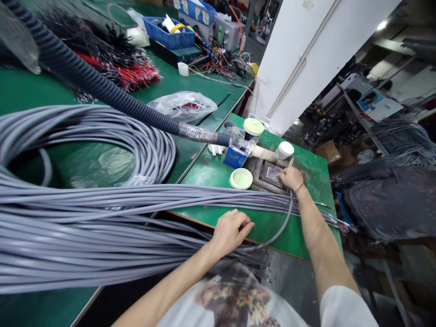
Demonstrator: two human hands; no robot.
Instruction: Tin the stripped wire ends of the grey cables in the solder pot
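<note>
A thick bundle of grey cables [102,213] runs across the green bench from left to right. My left hand [229,231] is closed, pinching one grey cable [279,229] near the table's front edge. That cable loops right and up to my right hand [290,178]. My right hand is closed on the cable's end and holds it against a dark metal pot or block [269,175] on the small green table [316,177].
A black corrugated hose [102,88] ends over the block beside a blue box [235,156]. White-lidded jars [241,178] stand around it. Red and black wire bundles [112,54], a plastic bag [184,104] and blue bins [168,34] lie further back. A white pillar [306,54] rises right.
</note>
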